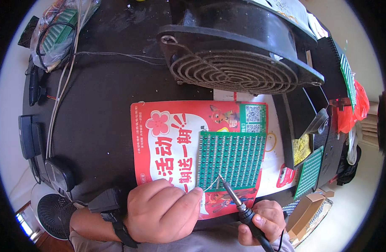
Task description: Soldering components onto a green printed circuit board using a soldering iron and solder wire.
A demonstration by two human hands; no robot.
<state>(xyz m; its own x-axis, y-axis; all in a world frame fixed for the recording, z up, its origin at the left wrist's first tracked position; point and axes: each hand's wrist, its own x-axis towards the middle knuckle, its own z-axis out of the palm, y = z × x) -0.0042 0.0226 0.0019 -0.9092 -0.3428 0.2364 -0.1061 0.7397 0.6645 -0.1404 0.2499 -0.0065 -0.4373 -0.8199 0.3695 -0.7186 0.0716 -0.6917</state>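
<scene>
A green circuit board panel (pixel 232 157) with many small repeated units lies on a red and white printed leaflet (pixel 144 143). My left hand (pixel 161 210) is closed in a pinch on a thin solder wire (pixel 210 185), which reaches over the board's lower part. In my right hand (pixel 266 222) is a soldering iron (pixel 243 208), gripped by its black handle. Its tip meets the wire's end near the board's lower middle; whether it touches the board I cannot tell. A black watch (pixel 117 227) is on my left wrist.
A large black fan (pixel 239 67) with a ring grille stands just beyond the board. Right of it are a yellow sponge (pixel 302 150) in a black holder and another green panel (pixel 309 172). Cables (pixel 60 101) run down the left side, near a plastic bag (pixel 60 31) holding boards.
</scene>
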